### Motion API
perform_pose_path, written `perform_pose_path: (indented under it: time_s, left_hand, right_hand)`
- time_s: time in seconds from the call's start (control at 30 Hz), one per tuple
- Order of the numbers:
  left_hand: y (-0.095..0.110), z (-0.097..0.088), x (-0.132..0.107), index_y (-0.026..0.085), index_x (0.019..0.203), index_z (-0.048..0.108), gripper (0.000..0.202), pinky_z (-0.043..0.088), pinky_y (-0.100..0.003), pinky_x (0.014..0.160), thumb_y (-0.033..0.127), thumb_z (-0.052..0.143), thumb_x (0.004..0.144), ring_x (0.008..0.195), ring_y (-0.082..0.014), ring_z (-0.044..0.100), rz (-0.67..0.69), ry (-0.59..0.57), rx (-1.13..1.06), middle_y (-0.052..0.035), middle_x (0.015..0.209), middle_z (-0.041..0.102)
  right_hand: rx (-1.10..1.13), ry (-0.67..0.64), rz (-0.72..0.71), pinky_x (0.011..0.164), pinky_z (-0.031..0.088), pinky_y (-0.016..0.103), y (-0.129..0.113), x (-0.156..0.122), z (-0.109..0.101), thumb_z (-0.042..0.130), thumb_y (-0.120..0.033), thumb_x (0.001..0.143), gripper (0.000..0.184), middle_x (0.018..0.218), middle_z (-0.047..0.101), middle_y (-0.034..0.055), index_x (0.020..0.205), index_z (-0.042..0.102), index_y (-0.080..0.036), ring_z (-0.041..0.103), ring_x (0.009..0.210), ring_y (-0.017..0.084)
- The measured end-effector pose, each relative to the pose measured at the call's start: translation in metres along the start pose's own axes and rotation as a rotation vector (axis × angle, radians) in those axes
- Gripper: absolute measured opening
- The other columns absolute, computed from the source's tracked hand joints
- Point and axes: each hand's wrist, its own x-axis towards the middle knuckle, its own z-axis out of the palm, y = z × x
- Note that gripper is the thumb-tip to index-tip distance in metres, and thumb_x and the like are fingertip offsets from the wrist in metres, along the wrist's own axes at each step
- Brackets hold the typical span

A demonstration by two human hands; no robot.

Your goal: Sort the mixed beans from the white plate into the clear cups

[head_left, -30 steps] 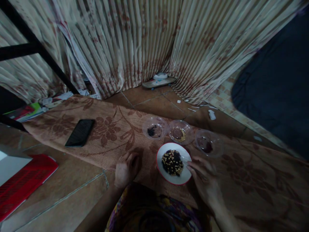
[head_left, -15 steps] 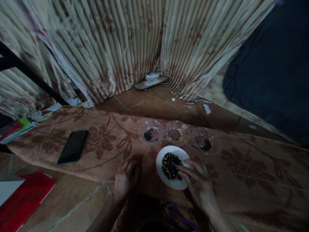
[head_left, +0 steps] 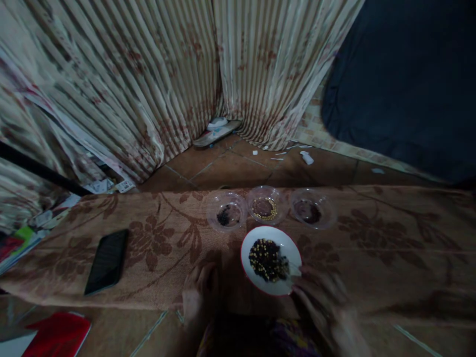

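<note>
A white plate with a red rim (head_left: 288, 245) lies on a brown flowered mat (head_left: 379, 238) and holds a heap of mixed dark and pale beans (head_left: 267, 259). Beyond it stand three clear plastic cups: the left cup (head_left: 226, 212) with dark beans, the middle cup (head_left: 265, 206) with pale beans, the right cup (head_left: 311, 209) with reddish ones. My left hand (head_left: 199, 292) rests on the mat left of the plate, fingers curled. My right hand (head_left: 322, 297) is at the plate's lower right edge, blurred by motion; its fingers seem to pinch a thin tool I cannot make out.
A black phone (head_left: 107, 260) lies on the mat to the left. A red book (head_left: 59, 334) lies on the tiled floor at lower left. Striped curtains (head_left: 148, 79) hang behind, a sandal (head_left: 215, 130) at their foot. Dark cloth (head_left: 401, 79) fills the upper right.
The view has swung to the left and tilted down. My right hand has drawn back from the heap of beans to the plate's lower right edge. My left hand has stayed on the mat.
</note>
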Motion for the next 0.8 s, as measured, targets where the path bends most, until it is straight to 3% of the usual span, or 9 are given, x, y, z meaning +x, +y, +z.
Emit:
perform_pose_path:
  time_s: [0.13,0.23,0.4,0.67,0.8]
  left_hand:
    - [-0.002,0.002,0.000,0.023,0.100,0.069,0.018,0.053,-0.032,0.076,0.028,0.051,0.097,0.087,-0.0207,0.069,0.016,-0.009,-0.004,-0.0059,0.095,0.073]
    - [-0.005,0.004,-0.002,0.022,0.102,0.069,0.019,0.054,-0.033,0.075,0.027,0.051,0.097,0.086,-0.0208,0.069,0.015,-0.002,-0.009,-0.0068,0.097,0.073]
    - [-0.007,0.005,-0.002,0.023,0.103,0.069,0.020,0.054,-0.034,0.072,0.025,0.051,0.096,0.085,-0.0220,0.069,0.029,-0.001,0.005,-0.0074,0.094,0.073]
    - [-0.009,0.005,-0.003,0.022,0.103,0.069,0.019,0.053,-0.032,0.071,0.024,0.052,0.096,0.083,-0.0208,0.068,0.022,-0.017,0.040,-0.0070,0.097,0.073]
    - [-0.009,0.004,-0.001,0.022,0.103,0.069,0.019,0.053,-0.032,0.071,0.025,0.051,0.096,0.086,-0.0211,0.069,0.026,-0.024,0.021,-0.0065,0.097,0.073]
  right_hand:
    - [0.097,-0.043,0.032,0.080,0.057,0.032,-0.030,-0.002,0.005,0.066,-0.023,0.092,0.019,0.115,0.069,0.0055,0.107,0.074,-0.030,0.064,0.103,0.020]
    - [0.118,0.041,0.054,0.078,0.057,0.033,-0.022,0.010,0.010,0.067,-0.019,0.090,0.021,0.112,0.070,0.0053,0.107,0.074,-0.030,0.064,0.101,0.020]
    - [0.023,0.114,0.132,0.073,0.056,0.036,0.008,0.016,0.017,0.064,-0.029,0.092,0.014,0.107,0.072,0.0067,0.099,0.077,-0.028,0.064,0.091,0.021]
    - [0.131,-0.010,0.099,0.078,0.058,0.034,-0.027,-0.003,0.015,0.068,-0.025,0.091,0.017,0.114,0.070,0.0049,0.105,0.075,-0.030,0.065,0.102,0.021]
    - [0.054,0.105,0.135,0.077,0.056,0.035,-0.015,0.010,0.025,0.066,-0.023,0.092,0.017,0.111,0.070,0.0056,0.104,0.075,-0.029,0.064,0.096,0.020]
